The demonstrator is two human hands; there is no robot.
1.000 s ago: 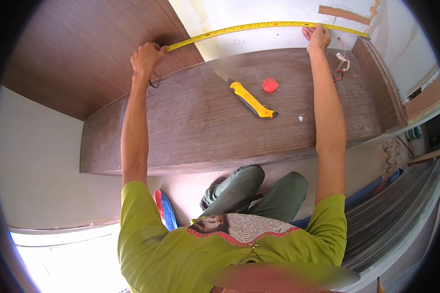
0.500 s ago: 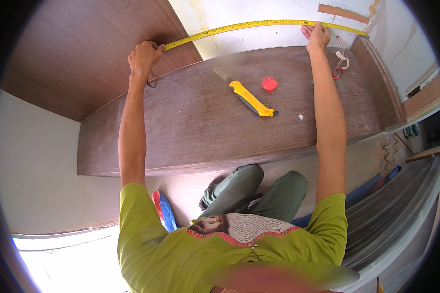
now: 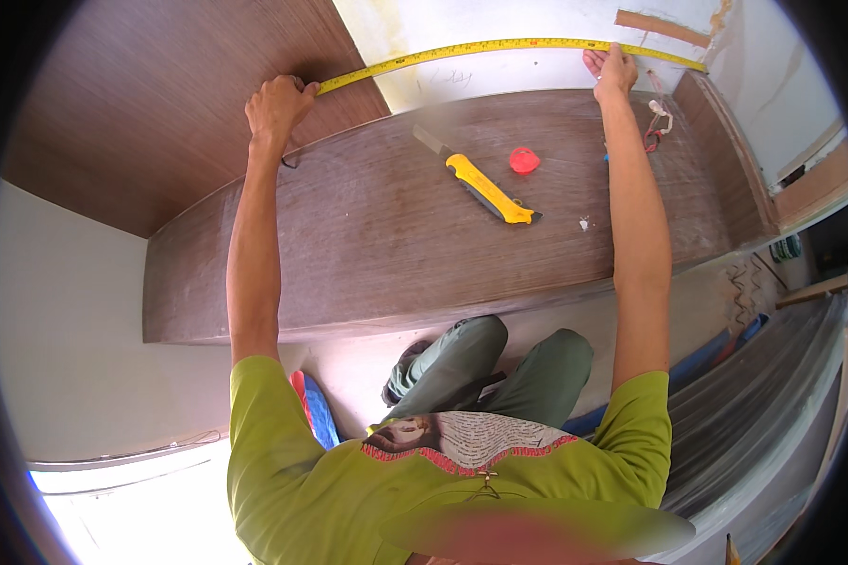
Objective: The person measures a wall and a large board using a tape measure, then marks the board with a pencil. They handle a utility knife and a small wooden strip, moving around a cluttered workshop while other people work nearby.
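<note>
**Yellow tape measure stretched along far wall above a wood-grain shelf**

Nearest, a person in a lime-green shirt (image 3: 443,499) and grey-green trousers is sitting low, both bare arms reaching far over a long brown wood-grain board (image 3: 367,245) that is running left to right.

On the board, right of centre, a yellow utility knife (image 3: 485,186) is lying flat, its long axis running from far left to near right, with the grey blade end pointing far left. Just to its right, a small red round object (image 3: 524,160) is sitting apart from it. Further right, a small bundle of white and red cord (image 3: 656,124) is lying near the right forearm.

Farthest, the tape measure (image 3: 462,52) is running as a thin yellow band with fine dark markings, its long axis left to right across the pale wall (image 3: 499,75), bowing slightly upward in the middle. The left hand (image 3: 278,104) is closing in a fist around the tape's left end, by the dark wood panel (image 3: 179,94). The right hand (image 3: 612,71) is pressing loosely curled fingers onto the tape toward its right end; whether it is pinching the band cannot be told.
</note>
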